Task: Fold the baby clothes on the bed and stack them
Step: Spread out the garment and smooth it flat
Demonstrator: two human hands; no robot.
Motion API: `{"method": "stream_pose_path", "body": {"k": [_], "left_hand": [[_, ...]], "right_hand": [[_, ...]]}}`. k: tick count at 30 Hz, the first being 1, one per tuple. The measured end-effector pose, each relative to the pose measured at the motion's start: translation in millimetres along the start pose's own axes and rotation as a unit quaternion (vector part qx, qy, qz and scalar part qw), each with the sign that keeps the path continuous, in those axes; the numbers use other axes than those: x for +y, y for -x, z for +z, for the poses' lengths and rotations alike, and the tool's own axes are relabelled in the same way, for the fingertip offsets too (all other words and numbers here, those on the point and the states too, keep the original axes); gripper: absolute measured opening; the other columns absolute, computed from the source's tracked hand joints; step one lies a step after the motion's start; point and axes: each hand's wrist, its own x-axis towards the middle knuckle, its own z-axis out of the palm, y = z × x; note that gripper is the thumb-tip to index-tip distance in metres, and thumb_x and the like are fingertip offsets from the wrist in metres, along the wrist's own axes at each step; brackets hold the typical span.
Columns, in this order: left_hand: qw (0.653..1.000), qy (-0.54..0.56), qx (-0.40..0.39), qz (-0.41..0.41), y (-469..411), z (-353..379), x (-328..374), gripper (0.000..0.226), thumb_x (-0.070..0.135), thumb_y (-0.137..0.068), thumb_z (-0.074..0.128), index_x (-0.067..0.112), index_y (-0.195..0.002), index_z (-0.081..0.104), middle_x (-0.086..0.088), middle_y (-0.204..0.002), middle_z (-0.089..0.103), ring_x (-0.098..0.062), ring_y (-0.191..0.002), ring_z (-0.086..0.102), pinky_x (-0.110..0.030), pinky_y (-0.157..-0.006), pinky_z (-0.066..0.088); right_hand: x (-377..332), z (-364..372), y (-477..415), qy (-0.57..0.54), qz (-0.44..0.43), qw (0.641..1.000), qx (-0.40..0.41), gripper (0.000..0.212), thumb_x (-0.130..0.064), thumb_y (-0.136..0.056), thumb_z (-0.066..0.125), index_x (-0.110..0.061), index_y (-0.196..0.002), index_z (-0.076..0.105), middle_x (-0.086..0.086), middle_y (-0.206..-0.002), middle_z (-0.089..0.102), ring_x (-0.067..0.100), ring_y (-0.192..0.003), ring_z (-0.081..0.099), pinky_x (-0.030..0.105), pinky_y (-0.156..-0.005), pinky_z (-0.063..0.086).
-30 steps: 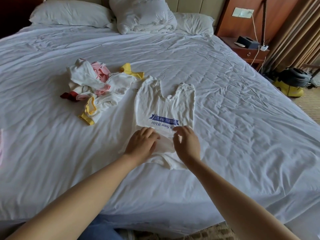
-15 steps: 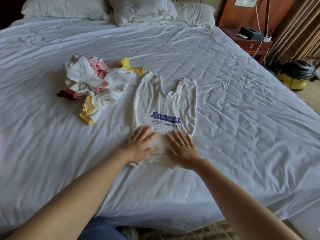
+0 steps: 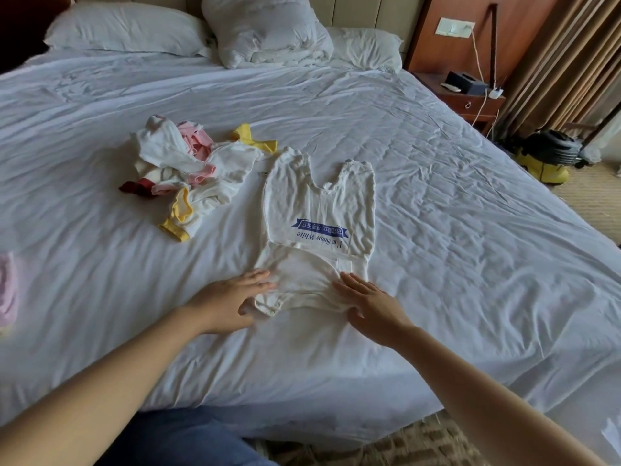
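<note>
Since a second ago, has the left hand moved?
Yes. The left hand slid left and toward the person, away from the blue print, to the left edge of the white bodysuit.

The person's left hand (image 3: pixel 232 297) and right hand (image 3: pixel 373 304) are bare, and so are both wrists. The left forearm (image 3: pixel 111 381) and right forearm (image 3: pixel 487 398) are uncovered along all that shows, down to the picture's lower edge; what is worn above the elbows is out of view. Both arms look smooth and rounded, widening toward the camera. Between them, at the bottom edge, shows a leg (image 3: pixel 188 438) in mid-blue cloth, like denim, with soft folds. The nails are too small to judge.
</note>
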Motion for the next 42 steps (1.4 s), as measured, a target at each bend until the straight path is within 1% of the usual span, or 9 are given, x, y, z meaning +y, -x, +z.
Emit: {"method": "stream_pose_path", "body": {"k": [4, 10, 14, 19, 24, 29, 32, 35, 42], "left_hand": [[0.998, 0.004, 0.055, -0.025, -7, 4, 4, 0.056, 0.007, -0.095, 0.045, 0.037, -0.142, 0.047, 0.017, -0.156, 0.03, 0.008, -0.14, 0.024, -0.003, -0.099, 0.019], [0.995, -0.035, 0.043, -0.086, -16, -17, 18, 0.044, 0.017, -0.097, 0.041, 0.039, -0.129, 0.061, 0.005, -0.138, 0.057, -0.02, -0.124, 0.054, -0.027, -0.096, 0.041], [0.995, -0.047, -0.035, -0.08, -12, -40, 32, 0.04, 0.017, -0.094, 0.045, 0.034, -0.124, 0.066, 0.004, -0.13, 0.063, -0.018, -0.117, 0.057, -0.029, -0.094, 0.045], [0.995, -0.054, -0.051, -0.063, 9, -46, 52, 0.028, 0.022, -0.093, 0.05, 0.028, -0.106, 0.074, 0.009, -0.1, 0.071, -0.011, -0.088, 0.06, -0.026, -0.07, 0.042], [0.995, -0.053, -0.059, -0.065, 31, -32, 58, 0.029, 0.025, -0.087, 0.049, 0.019, -0.059, 0.052, 0.005, -0.058, 0.049, -0.013, -0.057, 0.044, -0.03, -0.056, 0.033], [0.993, -0.047, -0.081, -0.07, 42, -27, 65, 0.028, 0.029, -0.089, 0.049, 0.018, -0.065, 0.058, 0.003, -0.062, 0.053, -0.015, -0.058, 0.046, -0.031, -0.058, 0.035], [0.99, -0.02, -0.11, -0.088, 43, -28, 66, 0.023, 0.033, -0.086, 0.05, 0.034, -0.085, 0.073, 0.013, -0.075, 0.07, -0.009, -0.07, 0.062, -0.027, -0.066, 0.047], [0.984, 0.06, -0.119, -0.121, 39, -31, 64, 0.026, 0.034, -0.088, 0.05, 0.028, -0.099, 0.073, 0.015, -0.075, 0.073, -0.003, -0.072, 0.068, -0.027, -0.077, 0.052], [0.987, 0.033, 0.018, -0.154, -1, -59, 47, 0.02, 0.041, -0.088, 0.052, 0.029, -0.085, 0.067, 0.011, -0.07, 0.069, -0.008, -0.071, 0.064, -0.026, -0.059, 0.041]], "right_hand": [[-11, -3, -1, 0.027, 0.023, 0.999, 0.002, 0.069, -0.005, -0.092, 0.043, -0.038, -0.151, 0.028, -0.016, -0.159, 0.019, 0.009, -0.147, 0.02, 0.031, -0.107, 0.041], [-15, -32, -4, 0.036, 0.056, 0.996, -0.057, 0.067, -0.002, -0.095, 0.031, -0.048, -0.144, 0.036, -0.021, -0.154, 0.029, 0.016, -0.138, 0.039, 0.024, -0.102, 0.035], [-24, -43, 4, 0.071, 0.05, 0.992, -0.09, 0.061, -0.007, -0.098, 0.03, -0.047, -0.144, 0.038, -0.004, -0.151, 0.042, 0.025, -0.133, 0.045, 0.029, -0.101, 0.037], [-36, -49, 27, 0.086, 0.036, 0.989, -0.117, 0.062, -0.006, -0.096, 0.03, -0.046, -0.142, 0.042, 0.0, -0.147, 0.047, 0.024, -0.131, 0.046, 0.028, -0.1, 0.037], [-50, -46, 52, 0.098, 0.012, 0.987, -0.128, 0.059, -0.006, -0.096, 0.032, -0.044, -0.138, 0.049, -0.006, -0.142, 0.053, 0.019, -0.126, 0.05, 0.018, -0.084, 0.03], [-60, -47, 65, 0.091, 0.011, 0.987, -0.13, 0.054, -0.011, -0.094, 0.039, -0.046, -0.132, 0.055, -0.01, -0.137, 0.057, 0.017, -0.124, 0.051, 0.021, -0.09, 0.037], [-63, -55, 61, 0.123, -0.008, 0.979, -0.164, 0.044, -0.032, -0.086, 0.059, -0.044, -0.128, 0.059, -0.014, -0.126, 0.063, 0.012, -0.116, 0.056, 0.021, -0.083, 0.038], [-64, -65, 47, 0.079, -0.002, 0.981, -0.18, 0.035, -0.047, -0.079, 0.066, -0.042, -0.114, 0.067, -0.02, -0.109, 0.069, 0.003, -0.103, 0.063, 0.024, -0.082, 0.048], [-67, -78, -30, 0.053, -0.007, 0.998, -0.031, 0.025, -0.034, -0.092, 0.052, -0.036, -0.11, 0.068, -0.008, -0.104, 0.07, 0.017, -0.098, 0.063, 0.027, -0.071, 0.042]]}}
